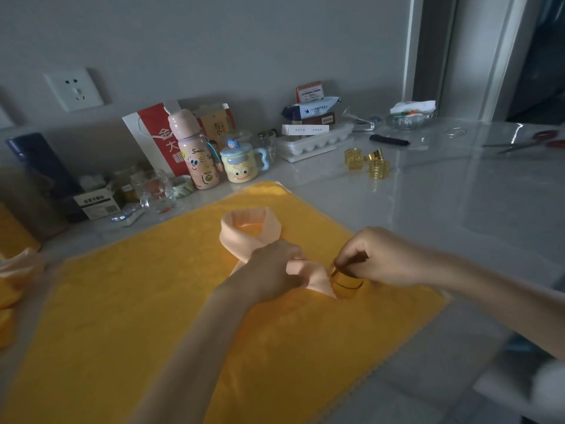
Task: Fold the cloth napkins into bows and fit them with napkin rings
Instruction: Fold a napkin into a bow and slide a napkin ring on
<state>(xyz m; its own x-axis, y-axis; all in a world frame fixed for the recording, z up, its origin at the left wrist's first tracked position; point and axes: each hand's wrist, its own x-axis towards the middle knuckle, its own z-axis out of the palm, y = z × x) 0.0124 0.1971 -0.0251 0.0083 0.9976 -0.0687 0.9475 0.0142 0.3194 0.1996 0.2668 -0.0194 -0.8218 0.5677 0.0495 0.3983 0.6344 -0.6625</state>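
Observation:
A peach cloth napkin (244, 231), folded into a narrow band and curved into a loop, lies on a yellow cloth mat (153, 316). My left hand (275, 270) pinches the gathered ends of the napkin near the mat's right side. Just to its right, my right hand (376, 258) holds a gold napkin ring (347, 283) by its rim, with the napkin's end at the ring's opening. Three more gold napkin rings (367, 162) stand on the white counter behind.
Along the wall stand a pink bottle (195, 151), a cartoon mug (241, 163), a glass (154, 191), boxes and an egg tray (315, 142). Scissors (526, 142) lie far right. More peach and yellow cloth (15, 270) sits at the left edge.

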